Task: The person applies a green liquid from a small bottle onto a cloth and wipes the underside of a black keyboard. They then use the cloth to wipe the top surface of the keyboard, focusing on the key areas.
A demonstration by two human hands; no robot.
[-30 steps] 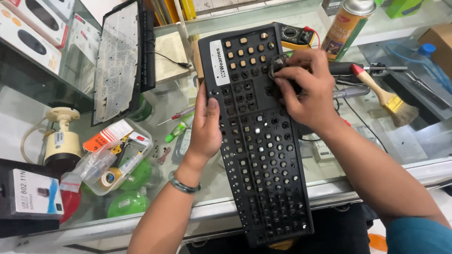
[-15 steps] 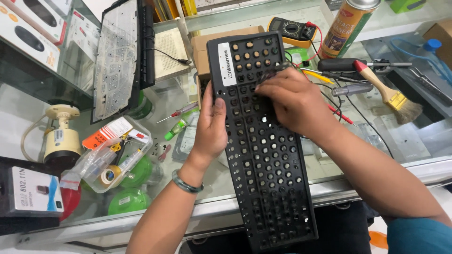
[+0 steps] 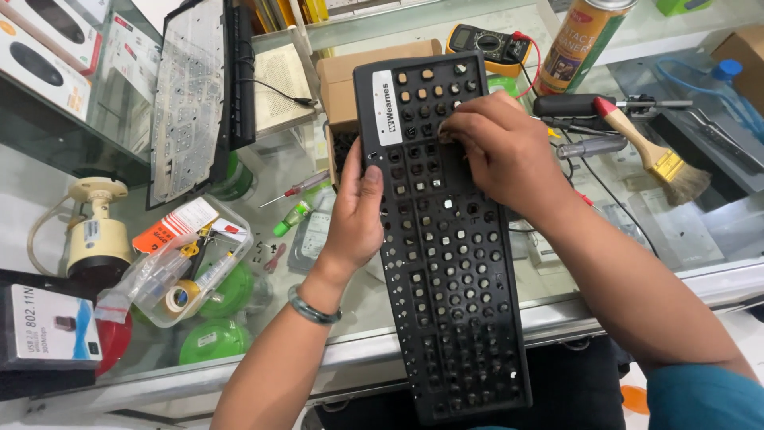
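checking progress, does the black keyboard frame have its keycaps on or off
Off. The keyboard frame, held by the left hand and right hand, shows only empty holes.

Red-handled paintbrush, spray can, multimeter lie beyond right-hand fingers; clear tub of oddments, beige camera, green lids lie left of left-hand fingers.

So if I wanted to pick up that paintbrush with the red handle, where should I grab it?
Probably by the red and wooden handle of the paintbrush, coming from above. The brush lies flat on the glass counter, the handle is the long thin part, and the bristle end points away to the right, so fingers would stay off the bristles.
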